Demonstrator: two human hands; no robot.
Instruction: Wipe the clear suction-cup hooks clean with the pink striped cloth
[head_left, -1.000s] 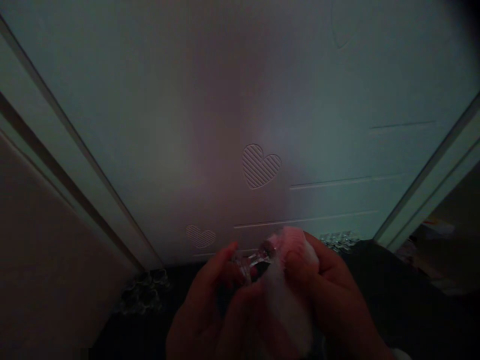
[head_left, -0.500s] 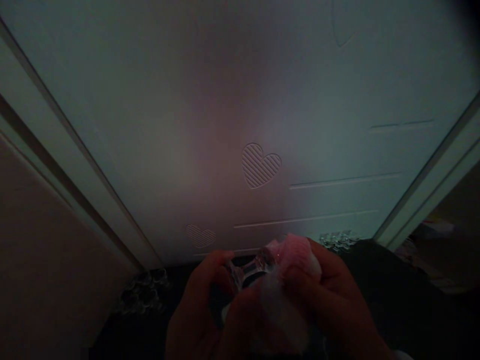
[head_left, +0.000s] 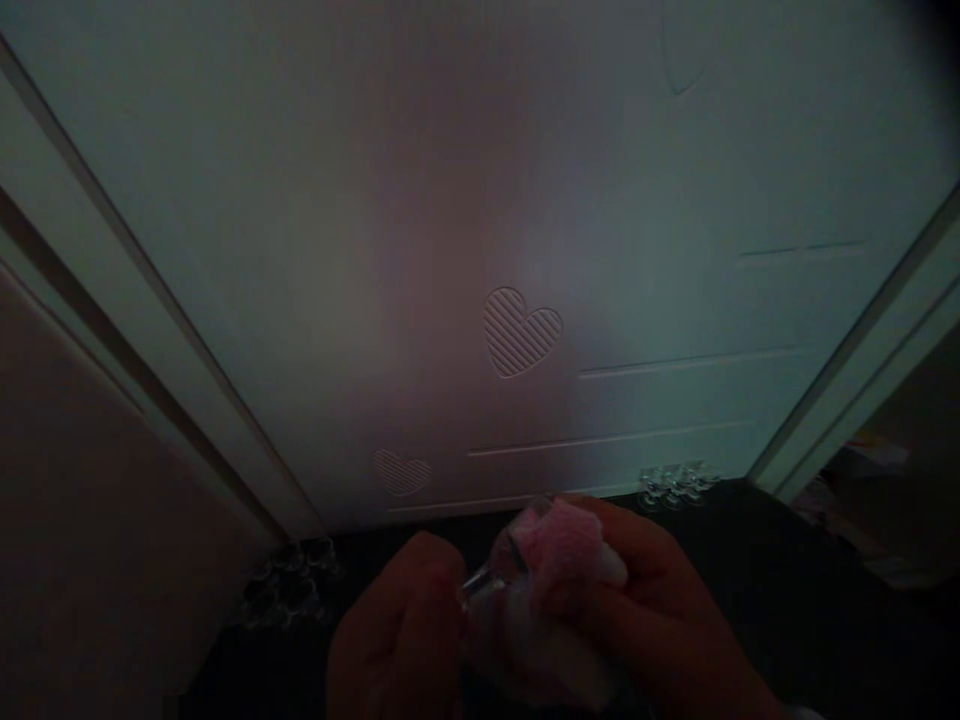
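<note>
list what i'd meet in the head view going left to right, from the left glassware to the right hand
left glassware, left hand, held glass, pink cloth, right hand

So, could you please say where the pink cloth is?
The pink cloth is low in the head view, right of centre, in the right hand, at the clear object.

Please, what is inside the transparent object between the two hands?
Pink cloth partly covers one end of the transparent object; whether it goes inside cannot be told. The left hand hides the other end.
</note>
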